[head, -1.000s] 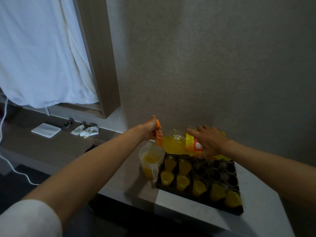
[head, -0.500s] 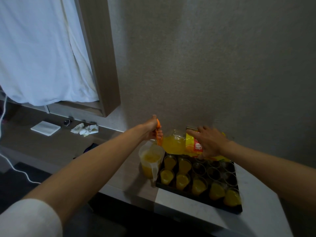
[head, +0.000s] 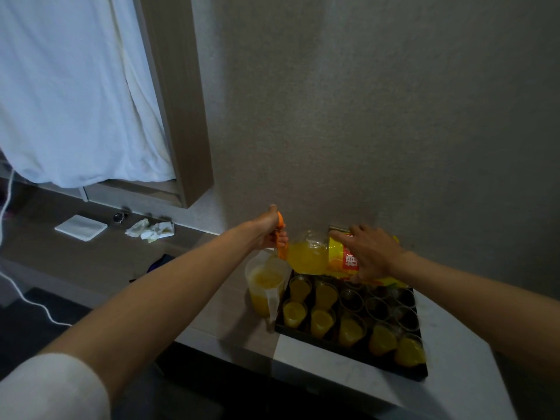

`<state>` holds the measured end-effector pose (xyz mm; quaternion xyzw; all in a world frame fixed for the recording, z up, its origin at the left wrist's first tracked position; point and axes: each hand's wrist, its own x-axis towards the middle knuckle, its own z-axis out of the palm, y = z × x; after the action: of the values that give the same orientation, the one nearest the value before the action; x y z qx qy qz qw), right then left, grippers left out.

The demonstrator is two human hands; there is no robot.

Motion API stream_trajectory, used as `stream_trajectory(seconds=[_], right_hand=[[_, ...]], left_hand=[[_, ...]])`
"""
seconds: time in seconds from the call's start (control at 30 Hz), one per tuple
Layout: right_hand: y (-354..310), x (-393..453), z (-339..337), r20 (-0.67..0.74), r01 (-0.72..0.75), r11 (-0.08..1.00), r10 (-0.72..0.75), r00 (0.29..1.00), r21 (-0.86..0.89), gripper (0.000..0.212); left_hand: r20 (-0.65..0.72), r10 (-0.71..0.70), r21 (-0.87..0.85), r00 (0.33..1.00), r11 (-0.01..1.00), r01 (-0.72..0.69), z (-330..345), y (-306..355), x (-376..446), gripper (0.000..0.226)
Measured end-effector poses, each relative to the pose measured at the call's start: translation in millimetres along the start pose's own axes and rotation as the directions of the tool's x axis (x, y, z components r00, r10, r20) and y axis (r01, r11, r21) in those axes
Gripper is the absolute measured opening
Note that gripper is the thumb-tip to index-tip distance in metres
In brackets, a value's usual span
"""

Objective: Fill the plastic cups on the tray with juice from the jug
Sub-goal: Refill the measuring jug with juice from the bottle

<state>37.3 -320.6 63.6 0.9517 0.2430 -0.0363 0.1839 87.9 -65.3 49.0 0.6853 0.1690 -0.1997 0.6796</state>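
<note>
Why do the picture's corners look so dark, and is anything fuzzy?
Head view: dim room light darkens the corners; the wide lens bends the brown wooden frame; crumpled white tissues look slightly smeared; the orange juice in the clear plastic cups on the black tray stays bright.

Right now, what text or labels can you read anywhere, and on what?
Juice bottle label: white characters on a red patch, too blurred to read.
No other text visible on the jug, cups or tray.
</note>
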Motion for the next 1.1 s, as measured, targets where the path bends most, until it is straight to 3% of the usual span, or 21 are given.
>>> stream_trajectory(seconds=[1.1], right_hand=[[-5.9,-1.3,-0.4,0.01,0.001,1.0,-0.001,1.0,-0.006,0.123]], left_hand=[[0.031,-0.03,-0.008,0.999,1.0,0.03,-1.7,-6.7,-2.5,0.054]])
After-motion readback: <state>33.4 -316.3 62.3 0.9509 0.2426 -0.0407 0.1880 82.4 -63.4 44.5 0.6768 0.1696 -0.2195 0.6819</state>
